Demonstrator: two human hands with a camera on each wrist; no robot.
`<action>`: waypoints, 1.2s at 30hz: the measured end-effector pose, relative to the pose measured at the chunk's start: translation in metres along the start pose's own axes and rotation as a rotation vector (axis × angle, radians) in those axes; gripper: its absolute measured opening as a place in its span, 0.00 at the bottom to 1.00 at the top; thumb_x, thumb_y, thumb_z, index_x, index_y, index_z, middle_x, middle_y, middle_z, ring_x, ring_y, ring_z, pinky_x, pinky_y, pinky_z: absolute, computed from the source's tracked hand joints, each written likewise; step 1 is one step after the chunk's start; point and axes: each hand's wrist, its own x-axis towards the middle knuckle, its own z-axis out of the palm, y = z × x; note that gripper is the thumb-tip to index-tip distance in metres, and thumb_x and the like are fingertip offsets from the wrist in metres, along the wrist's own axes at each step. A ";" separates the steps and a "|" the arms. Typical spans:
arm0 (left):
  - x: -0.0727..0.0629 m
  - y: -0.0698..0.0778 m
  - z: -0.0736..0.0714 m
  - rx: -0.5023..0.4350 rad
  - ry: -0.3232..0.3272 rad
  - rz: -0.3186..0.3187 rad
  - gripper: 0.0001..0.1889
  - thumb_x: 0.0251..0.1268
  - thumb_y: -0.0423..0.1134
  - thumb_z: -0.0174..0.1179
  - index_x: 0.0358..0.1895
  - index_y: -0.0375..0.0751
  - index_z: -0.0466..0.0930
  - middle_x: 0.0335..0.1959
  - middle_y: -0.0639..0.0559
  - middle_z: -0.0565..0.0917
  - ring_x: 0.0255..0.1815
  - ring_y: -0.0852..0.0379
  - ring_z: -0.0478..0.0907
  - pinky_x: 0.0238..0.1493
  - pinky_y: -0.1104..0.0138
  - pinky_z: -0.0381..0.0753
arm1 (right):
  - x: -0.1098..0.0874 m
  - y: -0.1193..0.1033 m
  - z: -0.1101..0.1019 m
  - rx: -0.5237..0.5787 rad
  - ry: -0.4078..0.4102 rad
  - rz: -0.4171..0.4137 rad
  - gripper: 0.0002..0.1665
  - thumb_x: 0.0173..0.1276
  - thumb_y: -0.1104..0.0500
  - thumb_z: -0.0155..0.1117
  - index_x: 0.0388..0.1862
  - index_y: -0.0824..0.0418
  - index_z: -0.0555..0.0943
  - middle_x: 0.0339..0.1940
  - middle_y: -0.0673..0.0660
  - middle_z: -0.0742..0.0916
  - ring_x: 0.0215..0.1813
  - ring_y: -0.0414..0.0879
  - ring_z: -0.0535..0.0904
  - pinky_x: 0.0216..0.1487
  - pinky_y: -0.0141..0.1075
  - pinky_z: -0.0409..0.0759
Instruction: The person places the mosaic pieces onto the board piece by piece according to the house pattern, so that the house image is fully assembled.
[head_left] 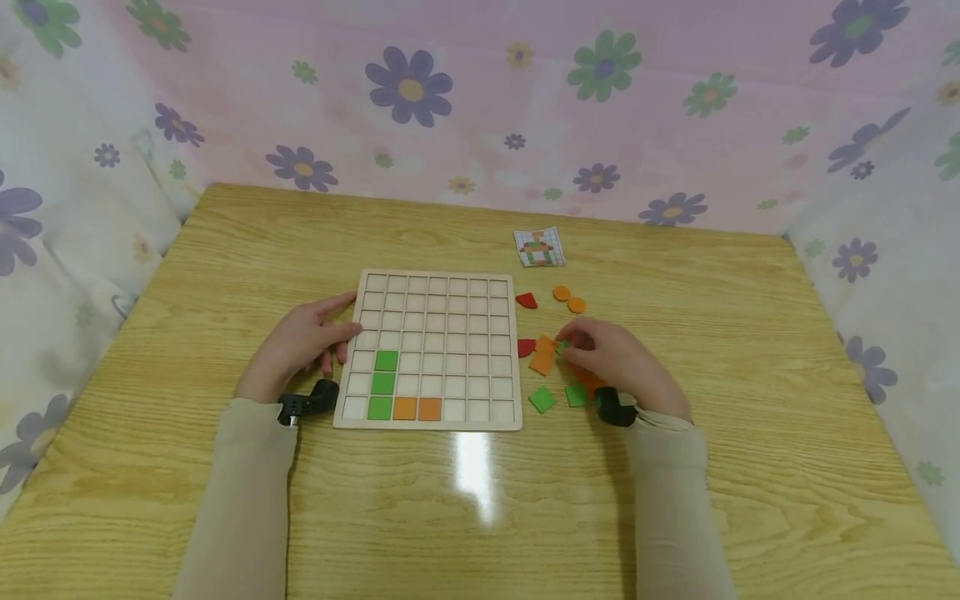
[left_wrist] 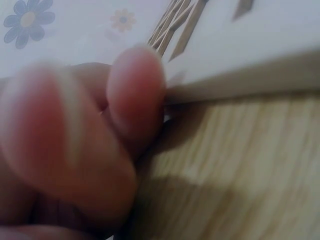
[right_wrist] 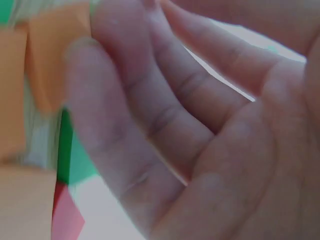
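My left hand (head_left: 300,337) rests at the left edge of a wooden grid board (head_left: 454,429), thumb tip at the rim. The left wrist view shows blurred fingertips (left_wrist: 136,85) right beside the board's side wall (left_wrist: 250,82). On the board, green square tiles (head_left: 382,383) stand in a column, with two orange square tiles (head_left: 417,408) along the bottom row. My right hand (head_left: 618,358) pinches a small green tile (head_left: 562,347) over the loose pieces. An orange tile (right_wrist: 55,60) shows close by the fingertips in the right wrist view.
Right of the board lie orange pieces (head_left: 542,356), green squares (head_left: 542,400), red quarter-round pieces (head_left: 527,301) and two orange discs (head_left: 576,305). Behind them is a pattern card (head_left: 538,247). The wooden table (head_left: 450,533) meets a flowered cloth (head_left: 480,150).
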 end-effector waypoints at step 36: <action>0.001 0.001 0.000 0.011 0.005 -0.004 0.34 0.58 0.54 0.56 0.67 0.63 0.54 0.20 0.41 0.78 0.12 0.49 0.73 0.09 0.64 0.66 | 0.005 -0.003 0.006 -0.128 0.084 0.057 0.16 0.59 0.57 0.63 0.46 0.60 0.78 0.41 0.57 0.80 0.42 0.50 0.73 0.47 0.45 0.71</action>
